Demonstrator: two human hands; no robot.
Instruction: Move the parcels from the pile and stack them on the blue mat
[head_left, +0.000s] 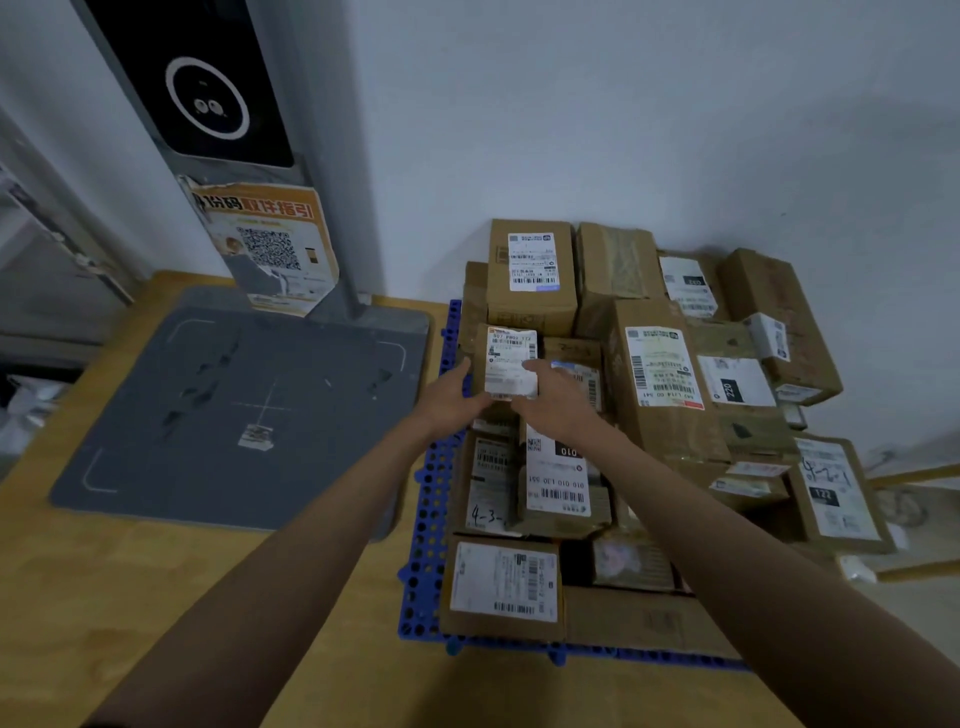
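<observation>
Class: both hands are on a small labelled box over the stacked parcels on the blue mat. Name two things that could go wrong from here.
1. The small box is pinched only at its edges by the left hand and right hand; it might slip.
2. The parcels on the blue mat lie unevenly, so it may tilt or slide off.

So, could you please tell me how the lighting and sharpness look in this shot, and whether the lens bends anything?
Head view: dim, bluish, even light with soft shadows on the wall; no strong glare. The wide lens bows the scanner post and stretches both forearms. The small parcel between the left hand and right hand is slightly soft, its label print barely legible; the blue mat edge reads clearly.
</observation>
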